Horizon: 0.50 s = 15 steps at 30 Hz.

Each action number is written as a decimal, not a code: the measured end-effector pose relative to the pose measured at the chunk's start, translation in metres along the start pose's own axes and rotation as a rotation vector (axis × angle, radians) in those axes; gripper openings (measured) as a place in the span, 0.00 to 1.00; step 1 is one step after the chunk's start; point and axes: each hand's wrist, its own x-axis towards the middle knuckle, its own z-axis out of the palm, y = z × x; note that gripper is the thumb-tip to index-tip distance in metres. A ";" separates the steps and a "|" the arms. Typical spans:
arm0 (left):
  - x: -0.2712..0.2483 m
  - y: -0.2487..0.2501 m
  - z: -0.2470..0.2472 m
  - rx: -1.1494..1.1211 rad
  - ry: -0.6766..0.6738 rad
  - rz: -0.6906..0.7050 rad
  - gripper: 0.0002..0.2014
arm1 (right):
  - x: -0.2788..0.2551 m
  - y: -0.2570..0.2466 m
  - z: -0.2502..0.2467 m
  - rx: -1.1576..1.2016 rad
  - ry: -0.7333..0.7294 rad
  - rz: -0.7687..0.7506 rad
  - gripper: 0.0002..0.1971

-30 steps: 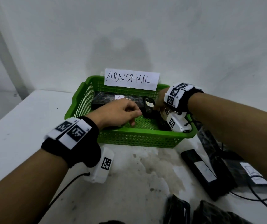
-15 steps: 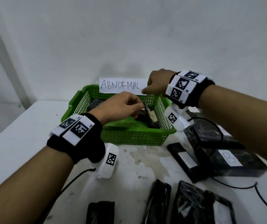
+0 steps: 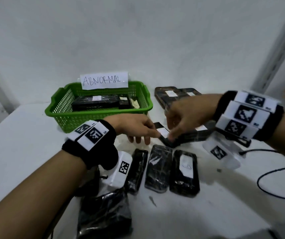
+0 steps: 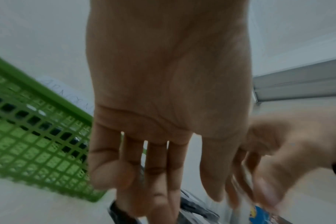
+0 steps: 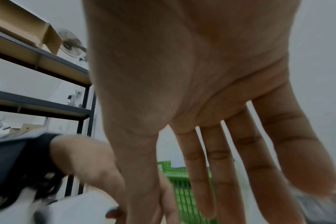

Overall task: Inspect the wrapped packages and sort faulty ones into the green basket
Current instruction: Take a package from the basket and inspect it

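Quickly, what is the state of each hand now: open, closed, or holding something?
Left hand: open, fingers extended, reaching to the small black package; no grip visible.
Right hand: open, fingers straight, fingertips at the same package.

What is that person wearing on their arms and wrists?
Both forearms are bare, no sleeves. The left wrist and right wrist each carry a black band with white tags printed with black square codes. A white camera box hangs beneath each, trailing a black cable.

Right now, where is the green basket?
In the head view, the green basket sits at the table's back left, against the wall, just beyond the left hand.
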 end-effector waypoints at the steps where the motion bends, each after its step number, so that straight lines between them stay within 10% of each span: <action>1: 0.001 0.003 0.004 0.017 -0.039 -0.013 0.17 | -0.004 0.003 0.017 0.012 -0.065 0.003 0.23; 10: 0.009 0.011 0.017 0.204 -0.170 -0.161 0.35 | 0.007 0.019 0.071 0.285 -0.336 0.009 0.27; 15: 0.002 0.016 0.010 0.105 -0.051 -0.052 0.28 | -0.003 0.030 0.052 0.400 -0.095 -0.010 0.20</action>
